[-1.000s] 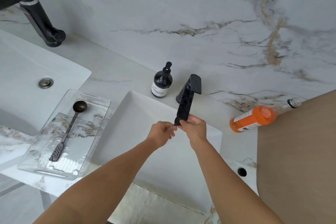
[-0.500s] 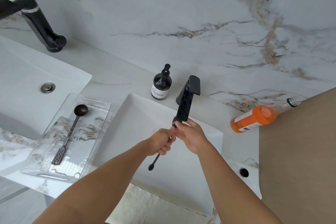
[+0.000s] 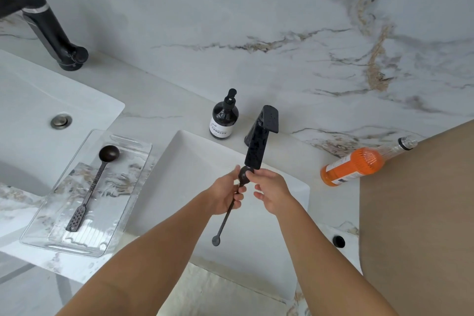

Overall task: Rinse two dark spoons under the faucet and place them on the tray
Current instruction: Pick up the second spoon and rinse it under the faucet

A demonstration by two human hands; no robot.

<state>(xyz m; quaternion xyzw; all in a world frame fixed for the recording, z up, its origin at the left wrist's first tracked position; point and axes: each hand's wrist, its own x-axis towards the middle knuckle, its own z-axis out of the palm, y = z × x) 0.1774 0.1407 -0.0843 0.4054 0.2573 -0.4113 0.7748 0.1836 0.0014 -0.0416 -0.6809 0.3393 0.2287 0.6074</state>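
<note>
My left hand (image 3: 227, 194) grips the thin handle of a dark spoon (image 3: 225, 220) over the white sink (image 3: 184, 161). The spoon's bowl is up under the spout of the black faucet (image 3: 260, 141), and its handle hangs down toward me. The fingertips of my right hand (image 3: 270, 191) touch the spoon's bowl. A second dark spoon (image 3: 93, 185) lies lengthwise on the clear tray (image 3: 125, 215) to the left of the sink.
A dark pump bottle (image 3: 224, 118) stands behind the sink beside the faucet. An orange bottle (image 3: 356, 165) lies on its side on the counter at right. A second sink (image 3: 30, 110) with another black faucet (image 3: 46, 25) is at far left. A tan surface (image 3: 420, 213) fills the right.
The spoon's handle has come out below my left hand and swung down toward me. My right hand's fingers have loosened from a closed grip to touching the bowl.
</note>
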